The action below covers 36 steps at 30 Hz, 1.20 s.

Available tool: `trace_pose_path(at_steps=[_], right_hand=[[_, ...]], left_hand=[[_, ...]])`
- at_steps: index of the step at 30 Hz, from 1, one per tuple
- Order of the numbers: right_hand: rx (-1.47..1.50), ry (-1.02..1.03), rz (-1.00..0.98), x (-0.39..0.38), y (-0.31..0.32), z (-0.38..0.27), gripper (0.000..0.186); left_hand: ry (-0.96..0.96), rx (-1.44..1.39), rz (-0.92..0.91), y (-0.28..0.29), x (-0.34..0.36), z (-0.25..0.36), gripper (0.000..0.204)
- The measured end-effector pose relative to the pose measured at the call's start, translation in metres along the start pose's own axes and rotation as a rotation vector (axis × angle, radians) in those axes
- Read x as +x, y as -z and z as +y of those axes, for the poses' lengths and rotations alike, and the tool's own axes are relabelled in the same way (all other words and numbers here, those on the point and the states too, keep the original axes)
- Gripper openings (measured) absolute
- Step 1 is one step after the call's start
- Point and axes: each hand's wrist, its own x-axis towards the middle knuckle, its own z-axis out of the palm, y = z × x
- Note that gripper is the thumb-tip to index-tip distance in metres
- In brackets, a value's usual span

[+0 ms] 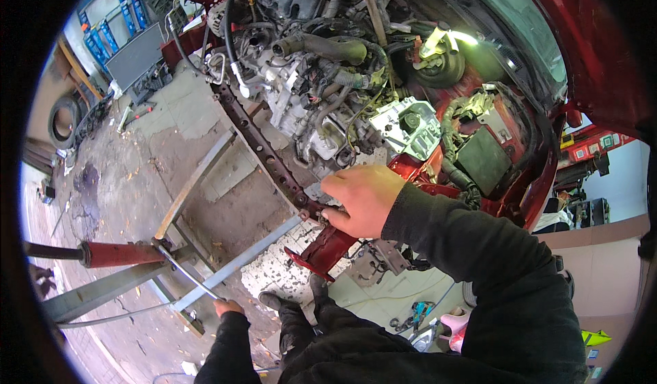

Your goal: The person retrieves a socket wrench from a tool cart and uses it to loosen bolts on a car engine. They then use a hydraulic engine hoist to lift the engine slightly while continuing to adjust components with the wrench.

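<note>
My left hand (228, 307), low in the view, is closed round the lower end of a thin metal rod (186, 272). The rod slants up to a red cylinder (123, 254), which lies along a grey steel beam frame (102, 292). My right hand (363, 196) is over the right end of a dark red perforated crossmember (263, 155) at the car's front. Its thumb and forefinger are apart, with the thumb close to the bolted joint; the other fingers are partly hidden. Below this hand hangs a bent red metal end piece (325, 253).
The uncovered engine (301, 83) fills the bay behind the crossmember. A lit work lamp (445, 42) lies near the brake booster. Flat grey bars (239, 261) cross the space before the car. A tyre (63, 121) and a dark panel (137, 56) stand at far left.
</note>
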Motion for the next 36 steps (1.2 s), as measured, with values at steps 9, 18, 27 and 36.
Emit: trace_pose_path(at_steps=[9,18,27,36], right_hand=[[0.012,-0.009,0.006,0.001,0.001,0.000,0.034],[0.014,-0.016,0.131,0.000,-0.003,-0.001,0.034],[0.012,-0.449,0.132,0.003,0.095,0.205,0.046],[-0.027,-0.680,0.050,0.096,0.017,0.462,0.067]], left_hand=[[0.355,-0.354,-0.337,-0.014,-0.012,0.020,0.041],[0.348,-0.254,-0.246,-0.021,0.006,-0.025,0.053],[0.088,0.121,0.288,0.023,0.022,0.034,0.062],[-0.465,-0.566,-0.448,-0.062,-0.055,0.487,0.065]])
